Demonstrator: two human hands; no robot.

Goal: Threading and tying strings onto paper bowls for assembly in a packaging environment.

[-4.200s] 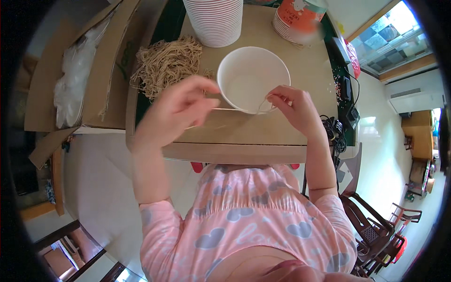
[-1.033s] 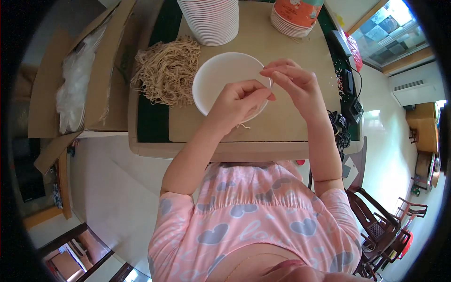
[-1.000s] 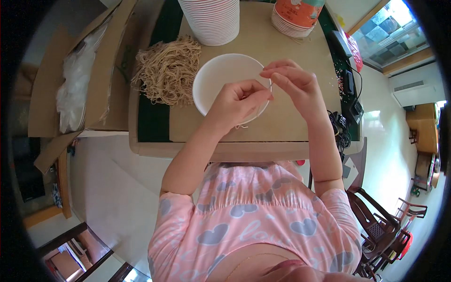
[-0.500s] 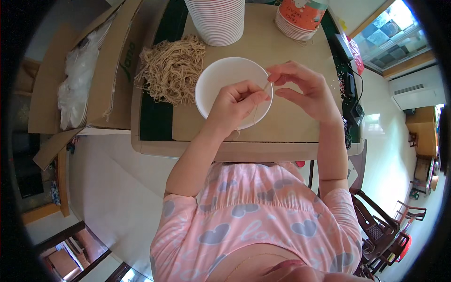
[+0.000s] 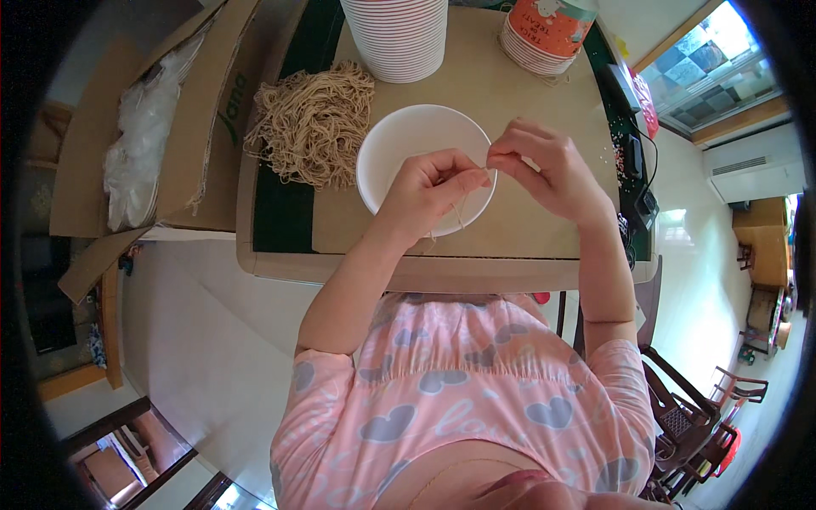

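Over a round white paper bucket (image 5: 380, 146), my left hand (image 5: 436, 185) pinches a thin tan string (image 5: 460, 214), its loose ends dangling across the bucket's near rim. Thumb and fingertips of my right hand (image 5: 551, 172) close together right beside the left fingertips, at the bucket's right rim. They seem to pinch the same string, though that bit is very small. Left of the bucket lies a tangled heap of tan string (image 5: 316, 126).
A tall stack of white paper buckets (image 5: 396, 38) stands behind the bucket. Farther right is an orange printed bucket stack (image 5: 548, 34). An open cardboard box (image 5: 208, 127) with clear plastic bags (image 5: 140, 140) stands at the table's left. Black cables (image 5: 648, 200) lie along the right edge.
My right thumb and fingers, apart before, have come together in a pinch near the left fingertips. The left hand has barely moved; the dangling string ends have shifted a little.
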